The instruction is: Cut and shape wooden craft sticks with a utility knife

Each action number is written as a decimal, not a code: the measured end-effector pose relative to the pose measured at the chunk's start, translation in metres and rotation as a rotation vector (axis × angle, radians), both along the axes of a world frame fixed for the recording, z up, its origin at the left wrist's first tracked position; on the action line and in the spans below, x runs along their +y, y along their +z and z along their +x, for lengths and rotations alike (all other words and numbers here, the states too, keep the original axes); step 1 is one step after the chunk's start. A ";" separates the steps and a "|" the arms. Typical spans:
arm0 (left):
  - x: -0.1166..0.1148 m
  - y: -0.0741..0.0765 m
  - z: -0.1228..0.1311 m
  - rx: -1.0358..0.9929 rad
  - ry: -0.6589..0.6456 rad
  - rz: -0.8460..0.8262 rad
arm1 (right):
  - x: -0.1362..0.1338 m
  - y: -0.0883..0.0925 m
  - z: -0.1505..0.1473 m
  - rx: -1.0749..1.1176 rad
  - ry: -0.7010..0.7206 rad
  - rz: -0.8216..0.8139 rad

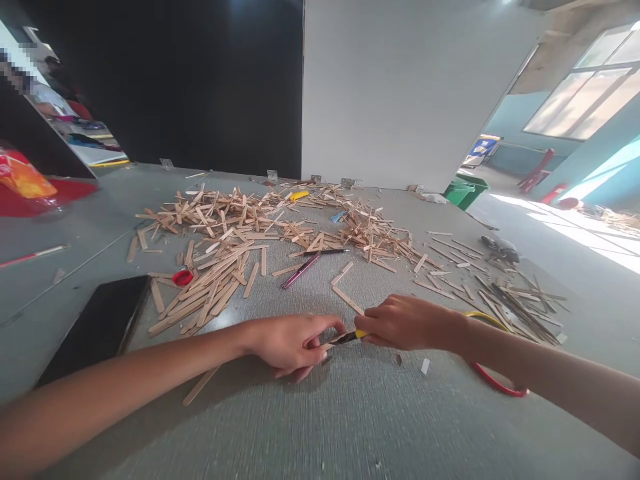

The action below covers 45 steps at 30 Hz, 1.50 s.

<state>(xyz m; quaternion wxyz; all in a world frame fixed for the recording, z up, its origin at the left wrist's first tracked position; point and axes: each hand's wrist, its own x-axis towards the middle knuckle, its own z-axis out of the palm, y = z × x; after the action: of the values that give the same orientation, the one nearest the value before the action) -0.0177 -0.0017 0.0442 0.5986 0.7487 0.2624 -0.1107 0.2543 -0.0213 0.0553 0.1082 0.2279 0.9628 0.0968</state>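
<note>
My left hand is closed in a pinch on a small wooden stick piece lying on the grey table. My right hand is wrapped round a yellow-handled cutter, whose dark blade meets the stick piece between the two hands. A loose wooden stick lies just beyond my hands. Another stick lies under my left forearm.
A big heap of wooden sticks covers the table's far half, with a purple pen, a red cap and dark sticks at right. A black tablet lies left. Red-and-yellow scissors rest under my right arm. White chips lie near.
</note>
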 end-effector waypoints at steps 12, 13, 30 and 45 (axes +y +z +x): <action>-0.002 -0.003 -0.002 -0.034 0.016 0.004 | -0.013 0.010 -0.019 -0.114 0.015 0.103; -0.002 -0.003 -0.002 -0.034 0.018 0.001 | -0.009 0.009 -0.018 -0.108 0.024 0.078; -0.007 -0.004 -0.002 -0.058 0.031 0.008 | -0.030 0.018 -0.040 -0.108 -0.073 0.212; 0.000 -0.012 -0.002 -0.135 0.098 -0.118 | -0.062 0.007 -0.027 0.009 -0.099 0.567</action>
<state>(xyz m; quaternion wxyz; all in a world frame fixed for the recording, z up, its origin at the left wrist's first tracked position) -0.0193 -0.0021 0.0326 0.6628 0.7041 0.2506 -0.0458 0.2276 -0.0837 0.0621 0.0405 0.2963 0.8855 0.3555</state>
